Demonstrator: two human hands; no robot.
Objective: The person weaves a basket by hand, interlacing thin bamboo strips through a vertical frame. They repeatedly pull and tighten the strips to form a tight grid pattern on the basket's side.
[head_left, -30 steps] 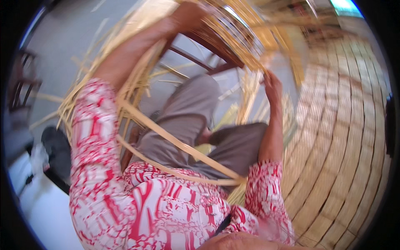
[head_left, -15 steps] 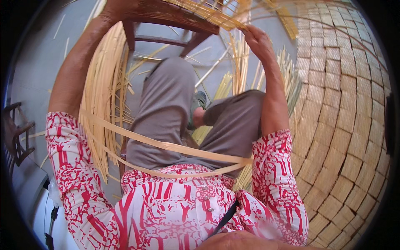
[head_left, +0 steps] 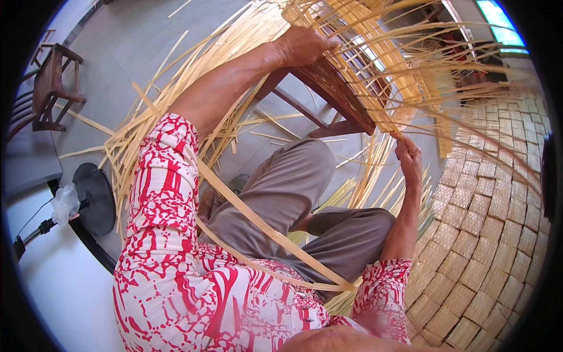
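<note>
A half-woven piece of bamboo strips (head_left: 365, 88) rests on a dark wooden stool (head_left: 334, 87) ahead of me, its loose strip ends fanning out to the right. My left hand (head_left: 305, 46) is closed on the far left part of its near edge. At the near right corner, my right hand (head_left: 409, 154) pinches the end of the weave with closed fingers; exactly which strips lie between them is too small to tell. Across my lap lies a looped flat bamboo strip (head_left: 267, 230), touched by neither hand.
Loose bamboo strips (head_left: 158, 100) cover the floor at the left and beyond the stool. Woven squares (head_left: 469, 234) in rows spread along the right. A small wooden chair (head_left: 56, 88) and a round black base (head_left: 94, 198) with a clear plastic bag (head_left: 64, 204) stand at left.
My view has swung, so the stool and weave now show lower and further right. Both hands remain at the weave's edge, and more of its loose ends are visible.
</note>
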